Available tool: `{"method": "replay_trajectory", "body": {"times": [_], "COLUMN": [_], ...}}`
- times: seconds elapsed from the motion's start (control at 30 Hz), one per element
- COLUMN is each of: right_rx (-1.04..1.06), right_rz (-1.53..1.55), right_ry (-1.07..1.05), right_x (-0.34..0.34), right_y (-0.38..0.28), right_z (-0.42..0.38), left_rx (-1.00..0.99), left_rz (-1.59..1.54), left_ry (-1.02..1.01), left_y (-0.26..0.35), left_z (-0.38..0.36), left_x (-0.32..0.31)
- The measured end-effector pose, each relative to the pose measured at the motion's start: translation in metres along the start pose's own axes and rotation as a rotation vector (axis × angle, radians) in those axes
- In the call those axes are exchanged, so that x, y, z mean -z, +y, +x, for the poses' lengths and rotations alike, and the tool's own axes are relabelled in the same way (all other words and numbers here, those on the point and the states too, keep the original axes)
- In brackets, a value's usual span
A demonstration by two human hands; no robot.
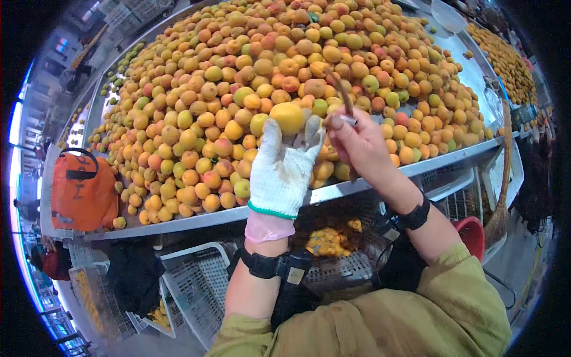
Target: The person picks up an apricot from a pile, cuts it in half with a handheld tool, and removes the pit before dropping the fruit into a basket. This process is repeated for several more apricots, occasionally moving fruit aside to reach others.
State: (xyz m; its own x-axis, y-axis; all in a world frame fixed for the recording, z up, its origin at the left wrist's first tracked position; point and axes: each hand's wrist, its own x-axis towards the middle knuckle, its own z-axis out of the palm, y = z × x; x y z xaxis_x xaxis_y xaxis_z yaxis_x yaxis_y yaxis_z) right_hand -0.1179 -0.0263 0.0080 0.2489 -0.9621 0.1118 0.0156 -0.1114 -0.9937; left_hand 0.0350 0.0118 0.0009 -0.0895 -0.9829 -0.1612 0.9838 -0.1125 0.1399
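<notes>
A white knitted glove with a green cuff covers my left hand, whose fingers are wrapped round a yellow apricot. Just to the right, my bare right hand is closed on a thin tool with a brown curved handle; its working end is too small to make out. Both hands are over the near edge of a large heap of apricots, orange, yellow and some green, on a metal table.
An orange bag sits at the table's left end. Below the edge are white plastic crates, one holding yellow pieces. A red bucket and a broom are at the right.
</notes>
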Motion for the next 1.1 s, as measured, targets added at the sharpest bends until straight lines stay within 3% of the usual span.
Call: {"method": "replay_trajectory", "body": {"times": [0.1,0.23,0.5,0.67,0.87,1.1], "right_rx": [-0.216,-0.294,-0.245,-0.228,-0.204,-0.192], "right_rz": [0.312,0.393,0.260,0.240,0.271,0.220], "right_ry": [-0.273,-0.347,-0.288,-0.288,-0.324,-0.270], "right_x": [-0.015,-0.026,-0.028,-0.026,-0.026,-0.028], "right_y": [0.004,0.007,0.001,0.003,-0.003,-0.002], "right_z": [-0.015,-0.018,-0.018,-0.019,-0.019,-0.023], "left_rx": [-0.052,-0.059,-0.068,-0.187,-0.082,-0.135], "left_rz": [0.091,0.155,0.204,0.355,0.245,0.290], "left_ry": [-0.022,-0.029,-0.021,0.074,-0.003,0.005], "left_y": [0.002,0.001,-0.004,-0.013,-0.011,-0.015], "left_z": [0.001,-0.003,-0.003,-0.007,-0.004,-0.007], "left_x": [0.001,0.001,0.001,0.001,0.006,0.008]}}
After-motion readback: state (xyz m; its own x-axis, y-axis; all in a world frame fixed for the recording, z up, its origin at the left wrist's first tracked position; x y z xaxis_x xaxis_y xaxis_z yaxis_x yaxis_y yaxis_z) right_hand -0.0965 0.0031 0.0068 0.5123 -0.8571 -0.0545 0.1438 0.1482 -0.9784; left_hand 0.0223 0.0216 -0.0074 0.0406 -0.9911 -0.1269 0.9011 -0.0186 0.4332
